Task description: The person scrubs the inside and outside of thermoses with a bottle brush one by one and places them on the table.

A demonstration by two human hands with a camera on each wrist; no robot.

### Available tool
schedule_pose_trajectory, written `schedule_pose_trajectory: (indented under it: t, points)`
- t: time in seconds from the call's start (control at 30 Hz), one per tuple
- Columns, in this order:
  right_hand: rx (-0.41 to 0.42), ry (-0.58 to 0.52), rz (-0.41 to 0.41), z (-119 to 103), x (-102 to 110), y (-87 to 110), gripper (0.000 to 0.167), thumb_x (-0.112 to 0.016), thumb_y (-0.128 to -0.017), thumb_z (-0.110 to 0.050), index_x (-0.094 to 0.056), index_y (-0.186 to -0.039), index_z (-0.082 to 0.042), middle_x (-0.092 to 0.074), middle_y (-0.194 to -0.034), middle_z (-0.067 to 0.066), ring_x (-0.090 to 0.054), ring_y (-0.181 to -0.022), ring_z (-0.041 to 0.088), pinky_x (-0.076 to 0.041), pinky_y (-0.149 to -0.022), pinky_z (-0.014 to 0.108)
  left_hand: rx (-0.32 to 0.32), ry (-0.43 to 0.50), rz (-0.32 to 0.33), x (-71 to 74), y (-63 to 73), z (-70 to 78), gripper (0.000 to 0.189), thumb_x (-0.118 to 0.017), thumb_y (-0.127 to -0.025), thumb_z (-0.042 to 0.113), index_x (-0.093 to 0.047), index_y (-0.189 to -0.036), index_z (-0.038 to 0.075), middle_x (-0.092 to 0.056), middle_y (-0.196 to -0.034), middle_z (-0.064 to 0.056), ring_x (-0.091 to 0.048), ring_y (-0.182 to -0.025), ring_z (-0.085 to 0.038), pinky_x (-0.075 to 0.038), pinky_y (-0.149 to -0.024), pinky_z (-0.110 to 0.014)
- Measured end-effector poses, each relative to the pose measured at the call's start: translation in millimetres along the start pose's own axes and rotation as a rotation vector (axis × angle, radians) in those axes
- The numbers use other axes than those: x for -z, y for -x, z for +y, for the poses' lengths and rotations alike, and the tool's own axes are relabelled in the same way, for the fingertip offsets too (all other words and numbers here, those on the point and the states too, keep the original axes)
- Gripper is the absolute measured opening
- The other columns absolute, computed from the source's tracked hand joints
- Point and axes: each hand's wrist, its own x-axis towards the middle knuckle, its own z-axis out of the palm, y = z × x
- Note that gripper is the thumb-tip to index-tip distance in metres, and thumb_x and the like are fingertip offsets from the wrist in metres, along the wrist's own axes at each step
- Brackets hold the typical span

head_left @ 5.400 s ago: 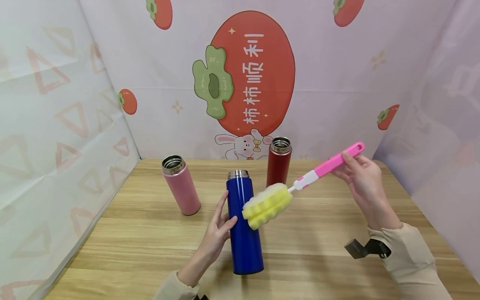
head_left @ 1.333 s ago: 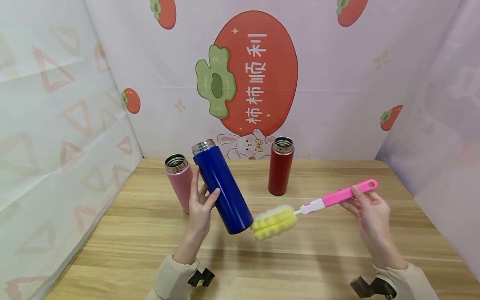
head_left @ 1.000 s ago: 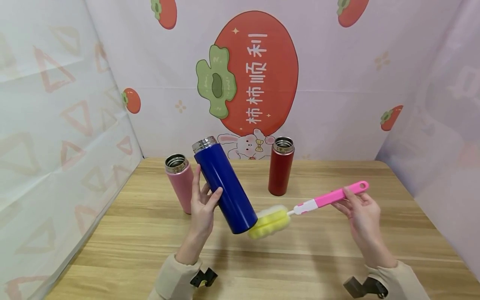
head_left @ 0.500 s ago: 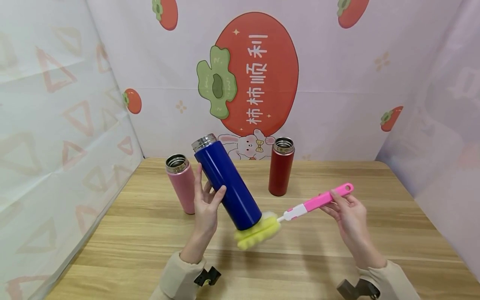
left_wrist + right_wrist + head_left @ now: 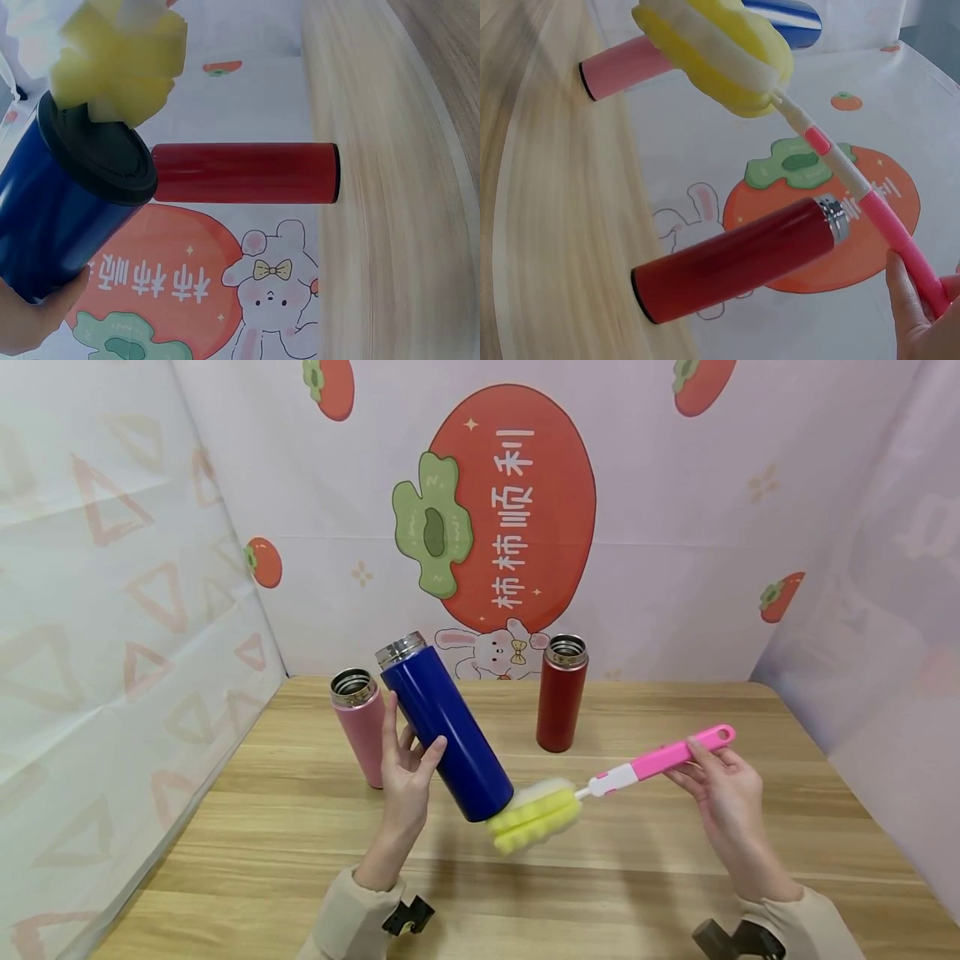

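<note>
My left hand (image 5: 407,781) grips a blue thermos bottle (image 5: 453,735) around its middle and holds it above the table, tilted with the steel mouth up to the left. In my right hand (image 5: 723,793) is a bottle brush (image 5: 663,758), held by its pink handle. The brush's yellow and white sponge head (image 5: 534,817) lies against the bottle's base; in the left wrist view the sponge (image 5: 124,60) overlaps the dark bottom (image 5: 105,154). The right wrist view shows thumb and fingers on the pink handle (image 5: 900,240).
A pink thermos bottle (image 5: 360,727), lidless, stands on the wooden table (image 5: 600,893) behind my left hand. Farther back, right of centre, stands a red lidless one (image 5: 560,702). Printed cloth walls (image 5: 660,527) close off the back and sides.
From 5.4 seconds ago, the blue bottle has been lifted and tilted, and the brush has gone from its side to its base. Lately the brush has slid left along the base, then back right.
</note>
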Motion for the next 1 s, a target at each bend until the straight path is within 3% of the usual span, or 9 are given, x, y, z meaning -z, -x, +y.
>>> schedule_pose_trajectory:
  t: [0.17, 0.37, 0.5, 0.53, 0.73, 0.77, 0.87, 0.9, 1.0]
  points:
    - [-0.02, -0.111, -0.031, -18, -3, 0.6, 0.02, -0.054, -0.084, 0.003, -0.056, -0.103, 0.007, -0.063, -0.092, 0.022, -0.063, -0.082, 0.034, -0.047, -0.073, 0.044, -0.009, 0.007, -0.003, 1.7, 1.4, 1.2, 0.076, -0.053, -0.084, -0.003, -0.012, -0.143, 0.021, -0.036, -0.131, -0.017, -0.048, -0.109, -0.022, -0.043, -0.086, -0.029]
    - [0.021, -0.028, 0.027, -9, 14, -11.0, 0.03, -0.059, -0.083, -0.006, -0.053, -0.109, 0.007, -0.062, -0.096, 0.02, -0.062, -0.085, 0.034, -0.045, -0.075, 0.044, -0.013, 0.025, -0.017, 1.6, 2.9, 3.1, 0.076, -0.051, -0.084, -0.006, -0.011, -0.143, 0.022, -0.033, -0.133, -0.017, -0.046, -0.112, -0.023, -0.043, -0.087, -0.028]
    - [0.031, -0.021, 0.064, -3, 13, -13.4, 0.035, -0.062, -0.082, -0.009, -0.052, -0.11, 0.009, -0.062, -0.096, 0.021, -0.061, -0.085, 0.035, -0.046, -0.075, 0.044, -0.018, 0.042, -0.018, -0.4, 3.5, 5.1, 0.076, -0.051, -0.084, -0.006, -0.01, -0.143, 0.022, -0.032, -0.134, -0.017, -0.044, -0.114, -0.023, -0.043, -0.087, -0.029]
    - [0.008, -0.067, 0.044, -12, -2, -5.0, 0.03, -0.06, -0.083, -0.006, -0.054, -0.107, 0.009, -0.062, -0.093, 0.021, -0.062, -0.083, 0.034, -0.047, -0.074, 0.042, -0.019, 0.045, -0.016, -1.0, 3.7, 5.7, 0.076, -0.051, -0.084, -0.006, -0.01, -0.143, 0.022, -0.031, -0.134, -0.016, -0.044, -0.114, -0.023, -0.043, -0.087, -0.029]
    - [-0.054, -0.092, -0.03, -19, -38, 12.6, 0.014, -0.055, -0.086, -0.004, -0.061, -0.097, 0.003, -0.065, -0.086, 0.015, -0.065, -0.078, 0.027, -0.049, -0.07, 0.038, -0.021, 0.066, -0.024, -5.2, 4.5, 8.0, 0.077, -0.051, -0.084, -0.006, -0.009, -0.143, 0.022, -0.03, -0.134, -0.016, -0.044, -0.114, -0.026, -0.043, -0.087, -0.03]
    - [-0.049, -0.039, -0.014, -11, -30, 7.9, 0.016, -0.057, -0.085, -0.006, -0.06, -0.099, 0.001, -0.065, -0.087, 0.014, -0.064, -0.08, 0.027, -0.048, -0.072, 0.039, -0.022, 0.068, -0.027, -5.9, 4.5, 7.9, 0.077, -0.051, -0.084, -0.006, -0.009, -0.143, 0.022, -0.031, -0.134, -0.017, -0.044, -0.113, -0.026, -0.043, -0.087, -0.03]
    - [-0.073, -0.041, -0.03, -19, -50, 18.7, 0.014, -0.055, -0.086, -0.004, -0.058, -0.097, 0.003, -0.065, -0.087, 0.016, -0.064, -0.079, 0.028, -0.049, -0.072, 0.039, -0.031, 0.066, -0.033, -7.4, 4.4, 7.0, 0.077, -0.051, -0.084, -0.006, -0.007, -0.143, 0.019, -0.032, -0.133, -0.016, -0.045, -0.113, -0.026, -0.043, -0.087, -0.03]
    - [-0.06, -0.013, -0.024, -14, -47, 16.1, 0.014, -0.056, -0.085, -0.004, -0.058, -0.098, 0.003, -0.065, -0.088, 0.017, -0.064, -0.08, 0.029, -0.048, -0.072, 0.041, -0.037, 0.063, -0.034, -7.6, 4.4, 6.5, 0.077, -0.051, -0.085, -0.006, -0.007, -0.143, 0.018, -0.032, -0.133, -0.016, -0.045, -0.112, -0.025, -0.043, -0.087, -0.03]
    - [-0.084, 0.022, -0.027, -30, -76, 33.7, 0.013, -0.058, -0.085, -0.009, -0.057, -0.095, 0.0, -0.066, -0.085, 0.013, -0.065, -0.077, 0.025, -0.049, -0.073, 0.037, -0.055, 0.059, -0.038, -8.3, 3.8, 4.8, 0.077, -0.051, -0.084, -0.006, -0.006, -0.143, 0.016, -0.034, -0.131, -0.015, -0.045, -0.112, -0.024, -0.043, -0.087, -0.029]
